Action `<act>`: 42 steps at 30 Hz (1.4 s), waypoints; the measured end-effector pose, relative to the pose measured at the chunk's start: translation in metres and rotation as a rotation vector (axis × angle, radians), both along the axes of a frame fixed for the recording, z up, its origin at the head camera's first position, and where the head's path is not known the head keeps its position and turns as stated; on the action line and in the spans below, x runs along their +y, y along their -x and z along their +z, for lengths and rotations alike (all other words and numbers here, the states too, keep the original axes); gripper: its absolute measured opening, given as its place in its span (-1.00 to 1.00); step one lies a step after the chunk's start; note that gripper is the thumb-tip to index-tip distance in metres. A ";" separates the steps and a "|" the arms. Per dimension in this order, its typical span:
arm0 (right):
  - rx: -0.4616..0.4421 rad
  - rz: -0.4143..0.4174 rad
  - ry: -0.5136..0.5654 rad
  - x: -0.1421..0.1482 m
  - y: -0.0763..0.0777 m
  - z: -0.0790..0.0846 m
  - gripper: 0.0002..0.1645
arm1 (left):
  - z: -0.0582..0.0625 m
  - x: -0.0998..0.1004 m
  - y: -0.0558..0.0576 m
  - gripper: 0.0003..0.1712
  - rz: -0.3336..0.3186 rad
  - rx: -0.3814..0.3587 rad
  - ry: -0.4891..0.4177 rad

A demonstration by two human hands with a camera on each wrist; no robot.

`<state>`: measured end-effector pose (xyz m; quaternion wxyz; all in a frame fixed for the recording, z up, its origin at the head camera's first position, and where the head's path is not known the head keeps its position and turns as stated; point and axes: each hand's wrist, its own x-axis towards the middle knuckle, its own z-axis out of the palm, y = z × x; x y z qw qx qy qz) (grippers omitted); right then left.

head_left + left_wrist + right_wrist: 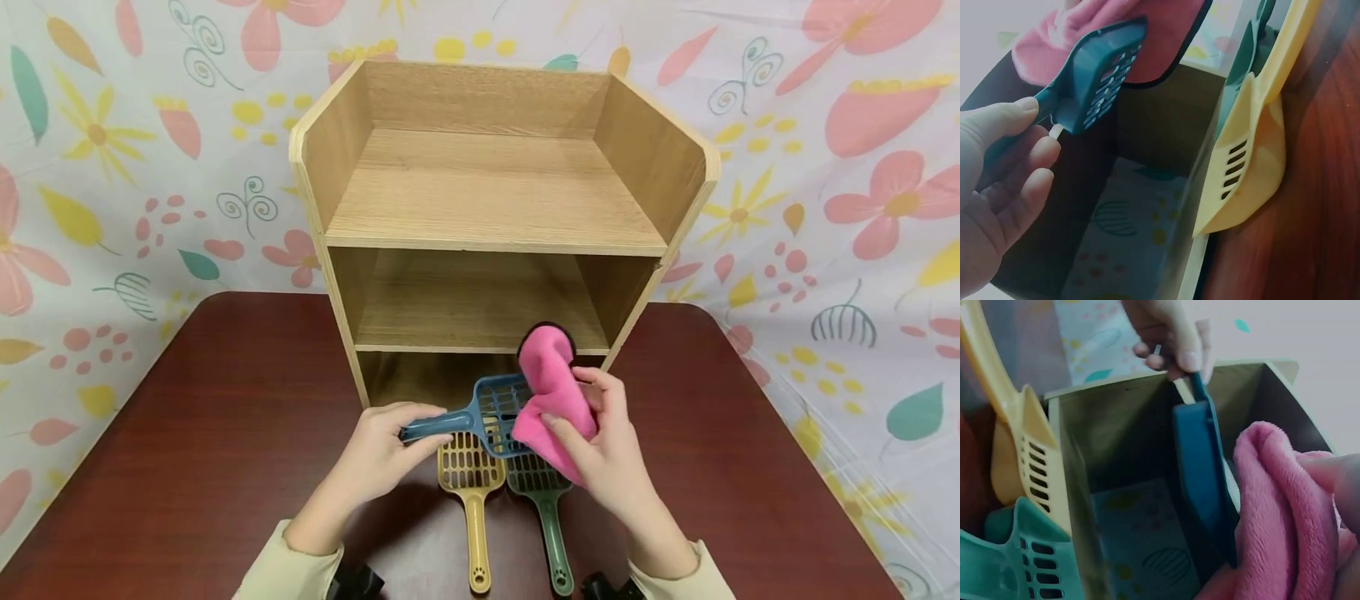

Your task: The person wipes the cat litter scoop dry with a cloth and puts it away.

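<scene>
My left hand (390,450) grips the handle of a blue slotted litter scoop (504,408), held up above the table in front of the shelf. A pink cloth (555,396) with a dark edge is pinched in my right hand (611,442), bunched at the right side of the scoop's head. In the left wrist view the cloth (1147,53) lies behind the scoop (1100,75). Below, a yellow litter scoop (474,500) and a green litter scoop (546,500) lie side by side on the table, handles toward me.
A wooden shelf unit (495,192) with a raised back and sides stands at the far middle of the dark red-brown table (225,433). Behind it hangs a white curtain (825,208) printed with flowers and leaves. Two black objects (356,581) show at the bottom edge by the sleeves.
</scene>
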<state>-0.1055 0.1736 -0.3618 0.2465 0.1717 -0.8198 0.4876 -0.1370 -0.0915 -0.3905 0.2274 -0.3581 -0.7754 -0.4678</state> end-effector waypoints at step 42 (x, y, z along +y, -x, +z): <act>0.205 -0.110 -0.714 -0.020 0.001 -0.005 -0.61 | -0.005 0.016 -0.006 -0.69 0.002 0.057 -0.056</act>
